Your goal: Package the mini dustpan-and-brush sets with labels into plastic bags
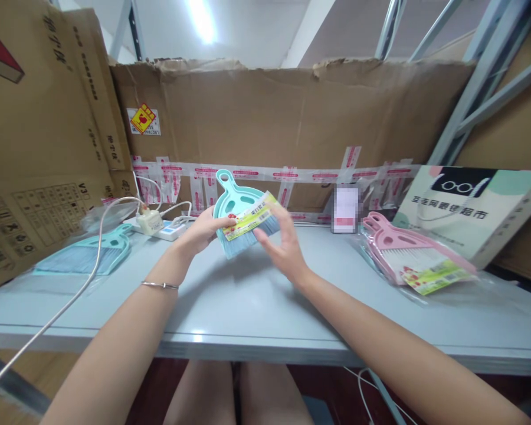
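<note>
A mint-green dustpan (243,195) with a small brush nested in it is held up above the table, handle upward and slightly tilted. My left hand (206,229) grips its left edge, thumb across the front. Over the brush lies a yellow-green label card (250,218) with printed characters. My right hand (287,248) is at the card's right end, fingers on its upper edge and thumb low by the blue-grey bristles (243,241). Part of the brush is hidden behind the card.
Pink dustpan sets (411,251) in clear wrap lie at right, before a printed box (451,206). Another mint-green set (84,254) lies left, near a power strip (168,229) and white cable (98,254). A phone (345,209) leans against the cardboard wall (292,112).
</note>
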`<state>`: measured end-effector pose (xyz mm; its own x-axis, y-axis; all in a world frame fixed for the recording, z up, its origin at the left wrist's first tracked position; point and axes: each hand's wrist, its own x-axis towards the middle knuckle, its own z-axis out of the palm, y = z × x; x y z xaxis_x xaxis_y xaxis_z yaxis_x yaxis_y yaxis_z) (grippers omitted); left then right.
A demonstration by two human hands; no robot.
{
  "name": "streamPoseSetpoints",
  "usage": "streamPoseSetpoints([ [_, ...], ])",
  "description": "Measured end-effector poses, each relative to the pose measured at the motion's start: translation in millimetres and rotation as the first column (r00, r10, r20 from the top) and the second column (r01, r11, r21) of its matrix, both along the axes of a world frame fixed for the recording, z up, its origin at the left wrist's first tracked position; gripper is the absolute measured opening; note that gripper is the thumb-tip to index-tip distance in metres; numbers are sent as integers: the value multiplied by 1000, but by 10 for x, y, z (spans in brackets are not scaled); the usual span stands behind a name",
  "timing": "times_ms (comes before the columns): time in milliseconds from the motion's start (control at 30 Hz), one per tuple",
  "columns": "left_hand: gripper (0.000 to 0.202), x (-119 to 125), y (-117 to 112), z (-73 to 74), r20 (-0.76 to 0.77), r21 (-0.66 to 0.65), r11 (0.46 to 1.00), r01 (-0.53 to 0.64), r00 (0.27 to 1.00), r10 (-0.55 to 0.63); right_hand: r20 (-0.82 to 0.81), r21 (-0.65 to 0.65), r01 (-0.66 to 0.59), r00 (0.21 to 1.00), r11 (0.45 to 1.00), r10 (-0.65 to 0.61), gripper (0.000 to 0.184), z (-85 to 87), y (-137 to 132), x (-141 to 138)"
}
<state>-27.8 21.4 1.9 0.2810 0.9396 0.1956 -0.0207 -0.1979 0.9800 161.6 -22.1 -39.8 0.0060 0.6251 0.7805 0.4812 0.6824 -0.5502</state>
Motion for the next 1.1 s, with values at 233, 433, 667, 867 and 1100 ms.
streamPoseSetpoints([
  [233,44,69,-33,-4,25,-44,999,20,1000,-19,-735,-471,-538,678,699,27,55,-48,166,1],
  [433,45,38,-31,-17,-15,-54,989,139,990,-140,-909,-315,-716,417,623,20,28,-67,157,-81],
  [667,49,-81,24,-37,-16,-49,968,247,969,-248,-939,-244,-733,341,635,33,25,-89,165,-76],
  [867,55,-76,28,-58,-12,-43,966,256,967,-256,-968,-187,-762,249,620,14,29,-95,147,-126],
  [1100,50,-74,-52,72,-189,86,985,147,973,-129,-958,-205,-749,285,630,27,30,-106,129,-142],
])
